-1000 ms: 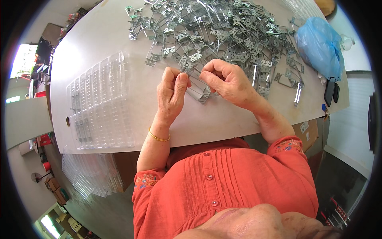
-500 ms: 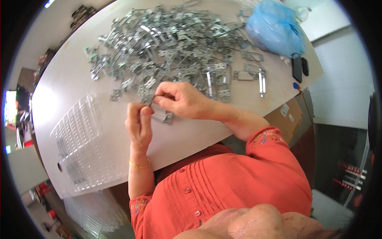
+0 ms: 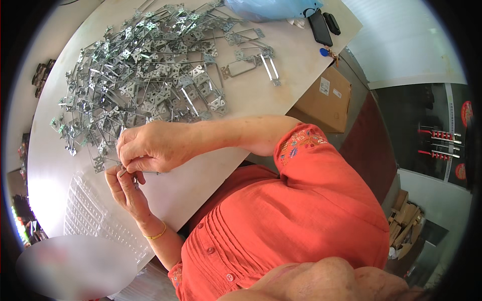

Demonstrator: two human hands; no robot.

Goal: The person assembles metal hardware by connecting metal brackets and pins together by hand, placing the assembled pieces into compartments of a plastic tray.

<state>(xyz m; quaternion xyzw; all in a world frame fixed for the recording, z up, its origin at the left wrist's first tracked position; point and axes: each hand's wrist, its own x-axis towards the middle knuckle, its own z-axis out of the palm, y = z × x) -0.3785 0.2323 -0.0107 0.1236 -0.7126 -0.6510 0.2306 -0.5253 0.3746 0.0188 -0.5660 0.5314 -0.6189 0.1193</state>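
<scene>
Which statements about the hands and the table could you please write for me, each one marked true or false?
1. The right hand and left hand are close together. True.
2. The right wrist wears a bracelet. False: the gold bracelet is on the left wrist.
3. Many metal brackets lie heaped on the table. True.
4. The bag is red. False: the plastic bag is blue.
5. A cardboard box shows past the table's edge. True.

Around the left hand (image 3: 131,195), heaped brackets (image 3: 145,75) block any low pass from 11 to 1 o'clock, and a clear tray (image 3: 93,210) takes up 8. The right arm (image 3: 226,134) bars 2 o'clock; bare table (image 3: 182,194) opens at 3.
</scene>
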